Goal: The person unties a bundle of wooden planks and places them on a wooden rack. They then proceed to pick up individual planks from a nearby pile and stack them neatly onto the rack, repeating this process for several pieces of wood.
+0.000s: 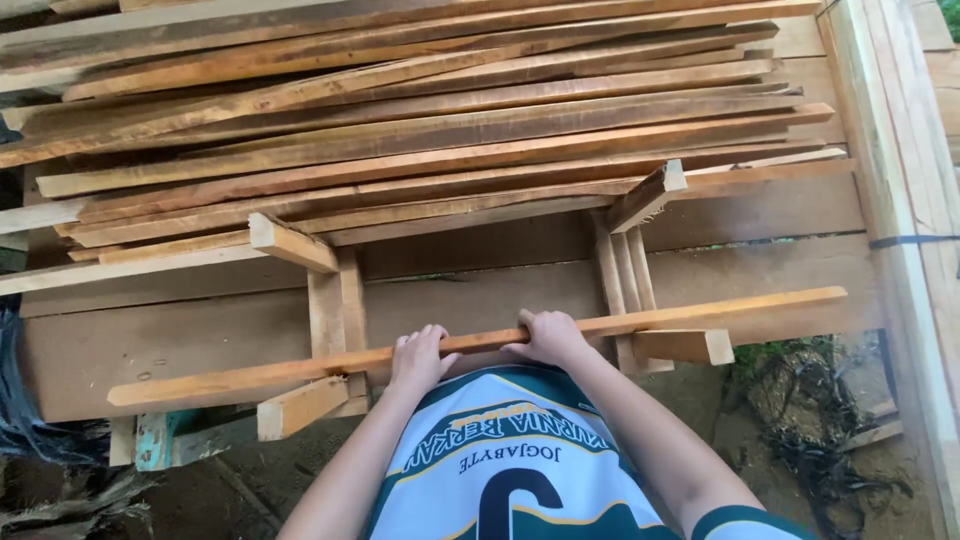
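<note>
Both hands grip one long slat point(640, 318) that runs across the lower middle of the frame, from lower left up to the right. Left hand point(418, 355) — fingers curled over the slat's top edge, closed on it. Right hand point(548, 336) — same wrap, just right of the left, both near the slat's midpoint. The slat rests across two wooden supports point(338, 310), one at centre left and one at centre right, in front of a broad plank point(180, 345).

Handling, as judged: thin, narrow sawn wood — light for its length, fairly stiff, though the long free ends may sag or swing. Surface looks rough, so slip is unlikely; splinters are the likelier trouble. A hold near the middle balances it; a wider spread of the hands would steady the ends better.

Upper frame: a loose pile point(420, 130) of similar slats, lying crosswise.
</note>
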